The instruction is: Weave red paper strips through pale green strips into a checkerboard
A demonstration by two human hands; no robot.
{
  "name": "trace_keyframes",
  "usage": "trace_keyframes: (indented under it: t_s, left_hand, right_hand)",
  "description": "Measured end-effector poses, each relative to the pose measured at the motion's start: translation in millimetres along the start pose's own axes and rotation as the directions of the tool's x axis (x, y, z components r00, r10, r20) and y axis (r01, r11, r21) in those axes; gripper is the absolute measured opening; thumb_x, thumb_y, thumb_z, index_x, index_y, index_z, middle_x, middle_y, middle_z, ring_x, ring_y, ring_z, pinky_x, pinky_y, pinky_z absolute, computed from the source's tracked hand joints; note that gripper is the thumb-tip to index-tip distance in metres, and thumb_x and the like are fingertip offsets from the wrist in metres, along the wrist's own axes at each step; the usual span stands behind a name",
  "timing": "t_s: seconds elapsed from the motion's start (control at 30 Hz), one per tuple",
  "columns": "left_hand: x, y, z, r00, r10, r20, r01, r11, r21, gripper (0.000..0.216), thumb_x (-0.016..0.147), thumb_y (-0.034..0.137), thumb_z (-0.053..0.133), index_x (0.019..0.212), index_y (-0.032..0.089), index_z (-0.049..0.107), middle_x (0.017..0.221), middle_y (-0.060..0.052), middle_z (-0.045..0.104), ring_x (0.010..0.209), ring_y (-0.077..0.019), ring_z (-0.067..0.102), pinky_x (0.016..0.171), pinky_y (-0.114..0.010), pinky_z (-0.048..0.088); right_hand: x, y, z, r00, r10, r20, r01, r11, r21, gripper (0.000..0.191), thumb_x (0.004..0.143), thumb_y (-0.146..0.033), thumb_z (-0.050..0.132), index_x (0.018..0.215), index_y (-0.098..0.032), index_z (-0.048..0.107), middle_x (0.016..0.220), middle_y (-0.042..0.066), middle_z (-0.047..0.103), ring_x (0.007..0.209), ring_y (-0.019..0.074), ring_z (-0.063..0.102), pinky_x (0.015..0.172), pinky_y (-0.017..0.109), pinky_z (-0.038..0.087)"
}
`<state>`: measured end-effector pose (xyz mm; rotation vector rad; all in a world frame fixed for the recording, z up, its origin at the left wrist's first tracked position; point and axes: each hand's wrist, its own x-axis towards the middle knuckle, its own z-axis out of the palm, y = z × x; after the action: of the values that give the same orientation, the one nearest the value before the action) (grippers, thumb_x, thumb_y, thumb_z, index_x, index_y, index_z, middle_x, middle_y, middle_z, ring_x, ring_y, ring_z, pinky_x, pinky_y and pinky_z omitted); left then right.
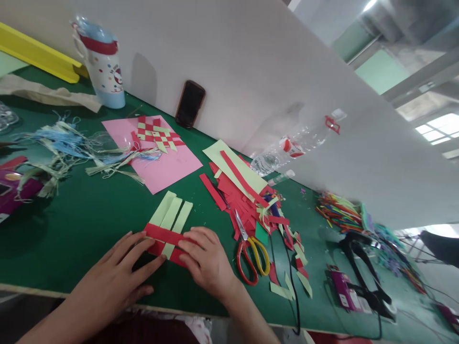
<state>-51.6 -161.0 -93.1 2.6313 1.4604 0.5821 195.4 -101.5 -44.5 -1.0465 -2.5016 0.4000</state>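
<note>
Wall and worktop: from where I'm standing, a pale wall (215, 62) rises behind a green worktop (107, 215); a phone (191, 104) leans on that wall, beyond the scissors (247, 238) and to their left.
Paper weave: left of the scissors, between the hands; three pale green strips (171, 214) point away from the person, crossed by an upper red strip (165, 233) and a lower red strip (176, 256).
Neat crossings: I'd say the red strips want sliding snugly together, square to the green ones, with the over-and-under alternating and one side pinned while the other is nudged.
Left grip: the left hand (120, 270) is loosely spread, fingertips resting on the weave's left end, pressing rather than clasping, it seems.
Right grip: the right hand (210, 265) has its fingers bunched, tips on the red strips' right ends; whether they pinch from beneath, I can't tell.
Pink sheet: beyond the scissors and to their left, the pink sheet (161, 174) carries small checkered woven pieces (158, 134).
Red paper pile: just beyond the scissors, the pile (236, 200) lies partly under a pale green sheet (224, 157).
</note>
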Motion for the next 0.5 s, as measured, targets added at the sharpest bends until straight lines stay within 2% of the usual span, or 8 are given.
trace_keyframes:
  t_s: [0.13,0.23,0.33,0.43,0.5]
  left_hand:
    - [3.6,2.7,0.9,0.998,-0.021,-0.058,0.018,0.998,-0.059,0.046,0.081,0.065,0.065,0.121,0.042,0.065,0.127,0.0,0.062,0.136,-0.0315,0.042,0.119,-0.052,0.025]
    - [3.8,3.0,1.9,0.997,-0.019,-0.08,0.013,0.998,-0.069,0.048,0.078,0.064,0.069,0.12,0.042,0.066,0.127,-0.002,0.061,0.137,-0.0332,0.041,0.117,-0.055,0.029]
    - [1.8,2.0,1.3,0.999,-0.024,-0.035,0.022,0.999,-0.04,0.047,0.08,0.049,0.074,0.125,0.042,0.063,0.131,-0.005,0.059,0.137,-0.0353,0.041,0.114,-0.059,0.035]
    - [-0.1,-0.4,0.1,1.0,0.022,0.004,-0.022,1.0,0.004,0.055,0.08,0.032,0.075,0.132,0.042,0.058,0.134,-0.006,0.056,0.138,-0.0369,0.04,0.11,-0.061,0.04]
    - [-0.6,-2.3,0.0,0.999,0.039,0.0,-0.039,0.999,0.012,0.059,0.079,0.029,0.075,0.133,0.043,0.056,0.134,-0.007,0.055,0.137,-0.0376,0.04,0.108,-0.061,0.043]
  right_hand:
    - [31.1,2.5,-1.1,0.996,-0.052,0.071,0.06,0.992,-0.109,0.029,0.1,-0.02,0.048,0.124,-0.018,0.063,0.129,0.009,0.065,0.129,0.0264,0.048,0.105,0.043,0.044]
    - [49.0,3.9,4.4,0.977,-0.09,0.192,0.126,0.975,-0.184,0.035,0.1,-0.021,0.047,0.133,-0.019,0.058,0.141,0.008,0.059,0.138,0.0285,0.04,0.11,0.048,0.039]
    - [54.1,6.5,10.1,0.96,-0.074,0.269,0.133,0.969,-0.209,0.034,0.101,-0.027,0.049,0.133,-0.02,0.058,0.142,0.007,0.059,0.14,0.0295,0.038,0.114,0.051,0.035]
    - [51.3,9.3,12.6,0.958,-0.037,0.283,0.101,0.972,-0.213,0.034,0.101,-0.03,0.049,0.133,-0.021,0.058,0.142,0.006,0.059,0.14,0.0292,0.039,0.115,0.052,0.034]
    - [49.1,10.5,13.2,0.96,-0.024,0.28,0.085,0.974,-0.21,0.035,0.101,-0.03,0.05,0.134,-0.022,0.057,0.143,0.006,0.058,0.14,0.0284,0.039,0.115,0.051,0.034]
